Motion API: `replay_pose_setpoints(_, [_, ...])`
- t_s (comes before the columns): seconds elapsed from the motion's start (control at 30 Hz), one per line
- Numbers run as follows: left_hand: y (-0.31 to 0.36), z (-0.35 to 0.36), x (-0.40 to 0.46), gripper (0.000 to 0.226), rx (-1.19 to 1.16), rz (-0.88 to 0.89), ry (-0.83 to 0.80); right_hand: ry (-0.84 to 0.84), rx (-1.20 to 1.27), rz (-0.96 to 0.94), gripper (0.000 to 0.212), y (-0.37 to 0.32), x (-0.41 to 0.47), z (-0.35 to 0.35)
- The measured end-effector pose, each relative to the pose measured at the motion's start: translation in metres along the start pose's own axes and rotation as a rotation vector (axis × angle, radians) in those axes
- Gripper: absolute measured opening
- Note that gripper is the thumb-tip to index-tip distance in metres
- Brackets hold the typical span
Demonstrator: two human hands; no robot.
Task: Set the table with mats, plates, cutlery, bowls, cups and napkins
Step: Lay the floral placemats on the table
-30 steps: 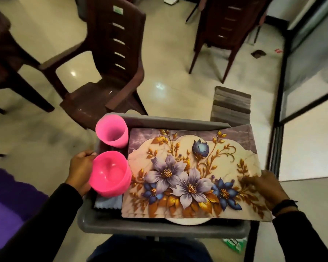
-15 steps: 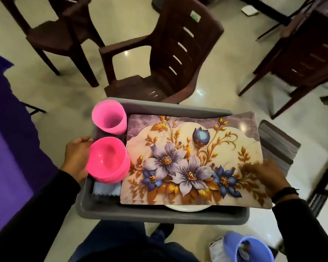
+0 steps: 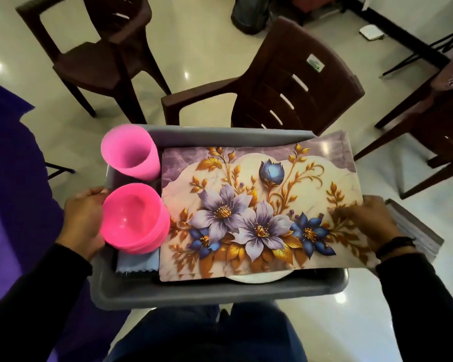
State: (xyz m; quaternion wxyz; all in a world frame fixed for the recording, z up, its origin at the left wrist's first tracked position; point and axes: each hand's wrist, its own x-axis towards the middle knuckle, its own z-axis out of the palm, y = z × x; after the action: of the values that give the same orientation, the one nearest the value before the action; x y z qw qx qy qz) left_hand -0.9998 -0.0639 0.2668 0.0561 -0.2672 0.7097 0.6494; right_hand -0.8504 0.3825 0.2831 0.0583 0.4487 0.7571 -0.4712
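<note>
Person's carrying a grey tub (image 3: pixel 220 293) with both hands. Left hand (image 3: pixel 85 223) has its grip wrapped on the tub's left rim, right hand (image 3: pixel 369 223) clamps the right side with fingers pressing the floral mats (image 3: pixel 259 218) lying across the top. Pink cup (image 3: pixel 130 152) and stacked pink bowls (image 3: pixel 134 223) sit in the tub's left end, napkin (image 3: pixel 137 262) under the bowls, plate (image 3: pixel 256 278) peeking under the mats. My worry: the cup's leaning, so one tilt and it probably tips out.
</note>
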Motion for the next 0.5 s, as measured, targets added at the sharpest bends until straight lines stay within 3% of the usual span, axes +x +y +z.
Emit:
replay_pose_setpoints(0.23, [0.034,0.021,0.066,0.032,-0.03,-0.036,-0.038,-0.026,-0.033,-0.05,0.018,-0.086,0.077,0.033])
replay_pose_setpoints(0.5, [0.022,0.063,0.144,0.035,-0.017,-0.116,0.121,-0.056,-0.101,-0.054,0.019,-0.133,0.196,0.087])
